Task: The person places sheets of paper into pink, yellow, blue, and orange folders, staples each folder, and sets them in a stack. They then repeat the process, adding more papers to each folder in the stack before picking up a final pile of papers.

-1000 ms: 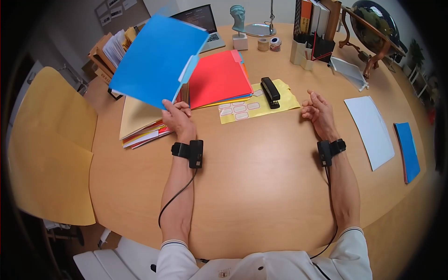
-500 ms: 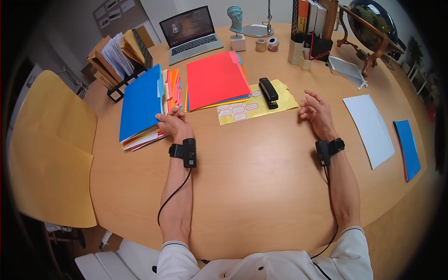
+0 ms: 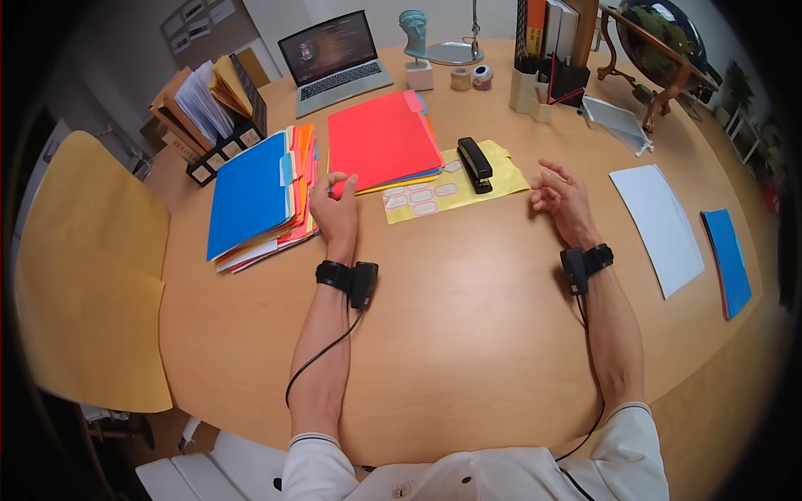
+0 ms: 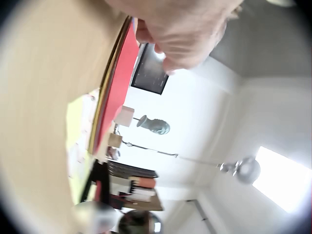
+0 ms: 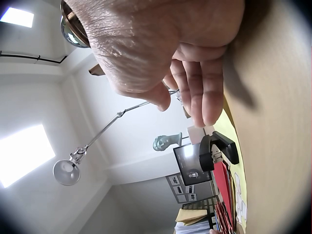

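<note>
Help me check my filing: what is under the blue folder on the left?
Under the blue folder, a stack of folders shows orange, red, cream and white edges; their faces and contents are covered.

Readable text: none | laptop screen (image 3: 327, 48): lines too small to read | orange book spine (image 3: 534, 27): marks illegible | shirt emblem (image 3: 403, 490): too small to read

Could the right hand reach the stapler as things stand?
Probably yes: the right hand holds nothing, and no object stands between it and the stapler on the yellow sheet.
</note>
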Available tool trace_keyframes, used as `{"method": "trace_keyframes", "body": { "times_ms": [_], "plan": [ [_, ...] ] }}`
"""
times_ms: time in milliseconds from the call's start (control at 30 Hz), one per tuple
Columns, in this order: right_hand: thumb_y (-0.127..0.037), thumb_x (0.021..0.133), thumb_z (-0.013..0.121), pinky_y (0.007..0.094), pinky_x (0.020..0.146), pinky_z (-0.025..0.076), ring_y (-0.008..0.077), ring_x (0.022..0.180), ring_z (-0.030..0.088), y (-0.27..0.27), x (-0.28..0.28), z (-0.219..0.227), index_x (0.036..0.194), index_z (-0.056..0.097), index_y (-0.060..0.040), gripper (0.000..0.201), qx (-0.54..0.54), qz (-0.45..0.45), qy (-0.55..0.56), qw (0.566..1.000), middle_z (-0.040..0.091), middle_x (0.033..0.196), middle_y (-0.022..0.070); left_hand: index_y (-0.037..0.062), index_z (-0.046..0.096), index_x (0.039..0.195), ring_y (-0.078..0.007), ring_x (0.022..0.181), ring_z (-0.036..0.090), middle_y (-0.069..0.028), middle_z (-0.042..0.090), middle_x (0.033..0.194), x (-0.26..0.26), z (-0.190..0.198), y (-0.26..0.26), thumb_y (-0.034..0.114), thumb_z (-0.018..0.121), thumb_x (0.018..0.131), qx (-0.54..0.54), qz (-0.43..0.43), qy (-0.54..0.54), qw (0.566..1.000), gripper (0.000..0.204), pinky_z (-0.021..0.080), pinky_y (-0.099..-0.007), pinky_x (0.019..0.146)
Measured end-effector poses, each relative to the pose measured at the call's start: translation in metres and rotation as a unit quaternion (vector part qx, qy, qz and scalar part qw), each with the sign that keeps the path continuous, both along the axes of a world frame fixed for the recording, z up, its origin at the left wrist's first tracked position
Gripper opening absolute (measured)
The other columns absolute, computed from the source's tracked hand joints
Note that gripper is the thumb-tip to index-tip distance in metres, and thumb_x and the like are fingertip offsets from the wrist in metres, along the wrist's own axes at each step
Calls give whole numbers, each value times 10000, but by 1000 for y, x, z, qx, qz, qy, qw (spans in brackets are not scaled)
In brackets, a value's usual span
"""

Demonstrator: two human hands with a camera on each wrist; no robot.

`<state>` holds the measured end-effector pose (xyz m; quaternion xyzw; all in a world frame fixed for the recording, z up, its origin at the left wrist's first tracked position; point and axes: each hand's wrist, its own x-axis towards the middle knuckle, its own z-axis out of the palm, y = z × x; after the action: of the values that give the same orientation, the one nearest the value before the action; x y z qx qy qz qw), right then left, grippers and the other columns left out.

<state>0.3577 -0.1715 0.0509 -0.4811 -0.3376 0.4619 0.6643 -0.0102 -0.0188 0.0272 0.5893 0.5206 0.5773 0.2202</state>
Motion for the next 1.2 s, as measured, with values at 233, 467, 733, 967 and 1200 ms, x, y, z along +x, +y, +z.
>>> {"method": "trace_keyframes", "body": {
  "times_ms": [233, 467, 733, 967, 1200],
  "plan": [
    [-187, 1010, 616, 260, 630, 552, 138, 721, 658, -1, -2, 1, 1381, 455, 64, 476, -2, 3, -2, 1000, 663, 899, 91, 31, 681, 1141, -342, 1214, 543, -142, 664, 1195, -5, -30, 13, 87, 711, 852, 86, -13, 277, 957, 296, 391, -471, 1052],
    [-180, 1010, 617, 255, 625, 550, 132, 715, 656, 1, -1, -3, 1333, 500, 59, 419, -2, 6, -6, 1000, 661, 897, 83, 28, 732, 1053, -322, 1085, 583, -127, 663, 1059, -8, -20, 6, 169, 744, 840, 24, -48, 254, 966, 256, 452, -471, 941],
    [-163, 1013, 611, 253, 614, 550, 128, 714, 657, 1, 0, -4, 1286, 540, 61, 360, -10, 5, -12, 1000, 653, 904, 81, -39, 683, 1109, -360, 1096, 538, -208, 596, 1129, 4, 3, -12, 427, 815, 802, -19, 101, 307, 946, 573, 461, -477, 925],
    [-161, 1019, 610, 250, 609, 551, 122, 719, 665, 2, 0, -6, 1245, 572, 58, 316, -15, 7, -20, 1000, 658, 910, 77, -81, 580, 1208, -392, 1160, 527, -258, 591, 1203, 14, 14, -15, 383, 847, 787, -103, 127, 356, 920, 681, 443, -486, 968],
    [-163, 1019, 617, 241, 595, 546, 119, 704, 660, 4, 0, -8, 1194, 605, 46, 272, -12, 10, -23, 1000, 658, 893, 73, -82, 569, 1216, -415, 1180, 528, -267, 588, 1234, 23, 18, -18, 316, 823, 830, -140, 139, 378, 905, 610, 444, -518, 974]
  ]
}}
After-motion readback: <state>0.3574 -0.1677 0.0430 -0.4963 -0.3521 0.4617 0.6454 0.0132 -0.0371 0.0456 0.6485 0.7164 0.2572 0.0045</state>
